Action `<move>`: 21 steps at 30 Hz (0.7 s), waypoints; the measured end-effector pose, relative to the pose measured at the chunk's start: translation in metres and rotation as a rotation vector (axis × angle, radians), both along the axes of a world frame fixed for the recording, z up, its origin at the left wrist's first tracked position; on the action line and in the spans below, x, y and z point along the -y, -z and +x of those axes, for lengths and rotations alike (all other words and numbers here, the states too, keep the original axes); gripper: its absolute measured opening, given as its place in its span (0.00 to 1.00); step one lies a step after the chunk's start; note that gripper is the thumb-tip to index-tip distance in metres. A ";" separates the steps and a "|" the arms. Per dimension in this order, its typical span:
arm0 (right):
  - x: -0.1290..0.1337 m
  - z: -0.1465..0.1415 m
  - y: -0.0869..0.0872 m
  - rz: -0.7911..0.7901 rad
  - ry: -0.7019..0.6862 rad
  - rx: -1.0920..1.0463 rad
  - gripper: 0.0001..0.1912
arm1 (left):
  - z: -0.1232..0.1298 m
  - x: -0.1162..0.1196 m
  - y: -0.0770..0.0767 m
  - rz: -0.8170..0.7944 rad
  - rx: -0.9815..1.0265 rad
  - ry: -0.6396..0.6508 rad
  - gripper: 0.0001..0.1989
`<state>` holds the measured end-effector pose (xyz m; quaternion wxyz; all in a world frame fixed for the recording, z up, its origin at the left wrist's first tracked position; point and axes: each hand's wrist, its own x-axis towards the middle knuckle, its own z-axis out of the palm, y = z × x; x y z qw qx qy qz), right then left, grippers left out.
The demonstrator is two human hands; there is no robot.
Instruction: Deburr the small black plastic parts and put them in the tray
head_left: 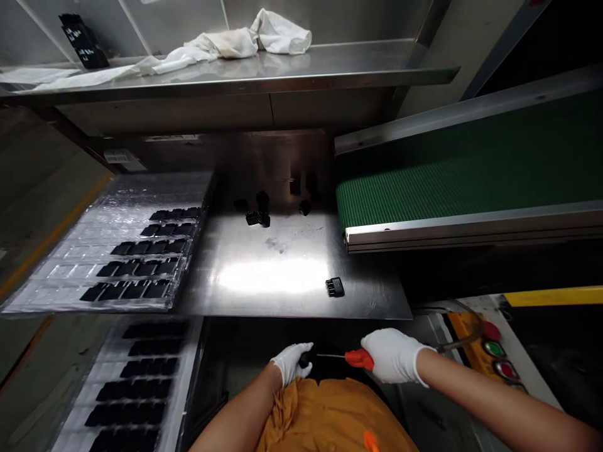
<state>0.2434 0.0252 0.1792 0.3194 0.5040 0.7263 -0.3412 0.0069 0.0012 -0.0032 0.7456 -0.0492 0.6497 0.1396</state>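
Observation:
My left hand (293, 364), in a white glove, pinches a small black plastic part (305, 359) in front of my body. Wrapped in the other white glove, a red-handled tool with a thin metal shaft (358, 360) points left from my right hand (392, 356). The shaft ends at or very near the black part; whether they touch I cannot tell. Past my hands, a single black part with prongs (335, 287) lies near the front edge of the steel table (301, 307).
Several black pieces (258, 216) lie farther back on the table. At left, a clear plastic tray (61, 292) holds rows of black parts, with another filled tray (181, 389) below. A green conveyor belt (471, 169) borders the right. White cloths (282, 34) rest on the shelf (348, 66). Control buttons (494, 348) sit at lower right.

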 end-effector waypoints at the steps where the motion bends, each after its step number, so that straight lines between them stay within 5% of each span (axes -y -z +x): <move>1: -0.001 -0.001 -0.001 -0.001 0.002 0.002 0.15 | -0.001 -0.001 -0.002 0.016 -0.013 0.022 0.10; 8: -0.003 -0.005 -0.004 -0.029 0.000 0.022 0.15 | 0.000 -0.004 -0.011 0.174 -0.196 0.288 0.17; 21: -0.012 -0.011 0.003 -0.028 -0.008 0.028 0.15 | 0.000 -0.011 -0.026 0.731 -0.503 1.123 0.27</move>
